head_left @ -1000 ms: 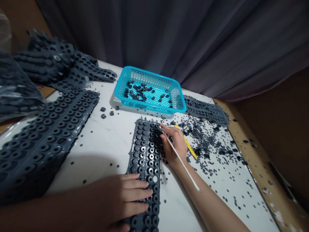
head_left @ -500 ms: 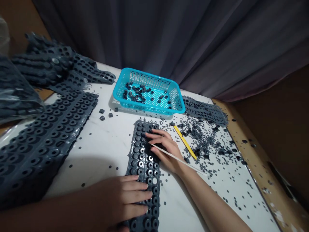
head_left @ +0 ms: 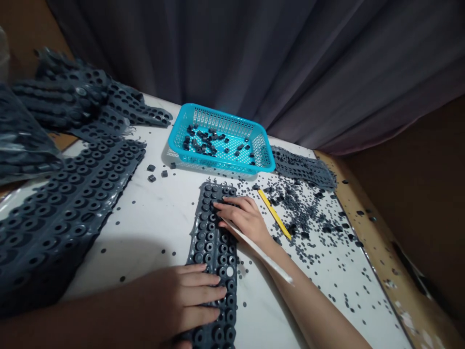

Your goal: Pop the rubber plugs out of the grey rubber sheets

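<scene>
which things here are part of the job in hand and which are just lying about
Likely in the job:
- middle studded strip, left hand on it
- white stick, in right hand
- perhaps blue basket

Seemingly just lying about:
- yellow tool
- scattered dark discs

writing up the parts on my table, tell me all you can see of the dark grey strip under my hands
The dark grey strip looks like glossy moulded rubber, with lengthwise rows of round ringed studs and stringy bits at its far end. One round spot shows white. It lies on the white tabletop, its near end out of view. The left hand rests on it, fingers spread; the right, with a thin white stick, is at its farther part.
</scene>
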Motion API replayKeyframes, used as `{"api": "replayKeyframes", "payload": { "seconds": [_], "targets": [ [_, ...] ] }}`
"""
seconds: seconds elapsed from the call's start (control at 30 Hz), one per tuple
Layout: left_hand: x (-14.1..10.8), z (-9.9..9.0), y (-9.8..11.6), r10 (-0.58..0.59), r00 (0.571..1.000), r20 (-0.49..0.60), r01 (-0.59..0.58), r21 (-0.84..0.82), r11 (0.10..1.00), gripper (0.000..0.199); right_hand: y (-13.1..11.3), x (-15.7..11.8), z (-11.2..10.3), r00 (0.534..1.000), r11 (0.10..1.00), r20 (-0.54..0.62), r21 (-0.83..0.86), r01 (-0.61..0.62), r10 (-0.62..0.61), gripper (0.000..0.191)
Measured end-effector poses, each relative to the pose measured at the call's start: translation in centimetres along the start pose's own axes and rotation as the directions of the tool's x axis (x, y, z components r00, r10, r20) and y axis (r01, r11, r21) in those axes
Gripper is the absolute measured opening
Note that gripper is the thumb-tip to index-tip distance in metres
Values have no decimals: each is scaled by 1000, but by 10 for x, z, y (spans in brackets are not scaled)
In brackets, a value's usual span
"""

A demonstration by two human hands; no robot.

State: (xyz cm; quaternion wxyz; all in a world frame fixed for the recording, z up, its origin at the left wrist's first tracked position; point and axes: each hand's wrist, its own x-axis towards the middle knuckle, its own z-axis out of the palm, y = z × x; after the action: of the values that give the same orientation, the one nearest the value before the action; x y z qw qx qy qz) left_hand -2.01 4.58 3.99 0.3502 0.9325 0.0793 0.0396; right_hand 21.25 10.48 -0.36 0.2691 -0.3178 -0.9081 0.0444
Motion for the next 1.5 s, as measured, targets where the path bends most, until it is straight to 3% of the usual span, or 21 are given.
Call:
{"api": "replayKeyframes", "payload": {
  "seconds": [0.23, 0.37, 0.47, 0.57, 0.67, 0.8, 0.93, 1.03, 1.17, 1.27, 1.4, 1.5],
  "targets": [
    [-3, 26, -6, 46, 987, -151, -45, 6, 999, 52, 6, 7, 0, 995, 967, 30, -235, 100, -96, 10],
    [-5, 32, -7, 46, 982, -182, -38, 45, 998, 54, 18, 10, -8, 1000, 960, 16, -280, -15, 20, 15],
    [-7, 33, -9, 41, 982, -183, -31, 59, 998, 52, 18, 9, -21, 980, 971, -38, -130, -200, 196, 16],
    [-9, 32, -11, 50, 987, -150, -43, 53, 998, 52, 7, 6, -27, 945, 934, -32, 161, -318, 327, 15],
    [-9, 29, -11, 52, 991, -121, -47, 47, 998, 51, -4, 7, -21, 948, 879, 32, 366, -306, 317, 14],
    [-7, 30, -16, 46, 998, -47, -43, 60, 997, 48, -7, 9, -6, 954, 867, 53, 405, -290, 294, 14],
    [-7, 39, -27, 89, 994, -69, -86, 48, 995, 48, -2, 6, 1, 958, 892, 35, 355, -280, 286, 14],
    [-8, 43, -31, 81, 994, -73, -78, 37, 996, 50, 5, 5, 3, 981, 955, 44, 225, -194, 189, 16],
    [-9, 39, -25, 57, 995, -81, -56, 14, 998, 52, 16, 11, 7, 997, 999, 68, -30, -33, 35, 22],
    [-8, 34, -17, 27, 997, -73, -26, 19, 1000, 52, 22, 15, 8, 999, 990, 40, -140, 15, -9, 23],
    [-6, 31, -11, -20, 997, -77, 22, 32, 999, 52, 24, 12, 3, 988, 983, -75, -112, -142, 134, 19],
    [-5, 31, -9, -43, 995, -88, 45, 17, 999, 54, 19, 6, -3, 933, 943, -146, 12, -332, 330, 17]
  ]
}}
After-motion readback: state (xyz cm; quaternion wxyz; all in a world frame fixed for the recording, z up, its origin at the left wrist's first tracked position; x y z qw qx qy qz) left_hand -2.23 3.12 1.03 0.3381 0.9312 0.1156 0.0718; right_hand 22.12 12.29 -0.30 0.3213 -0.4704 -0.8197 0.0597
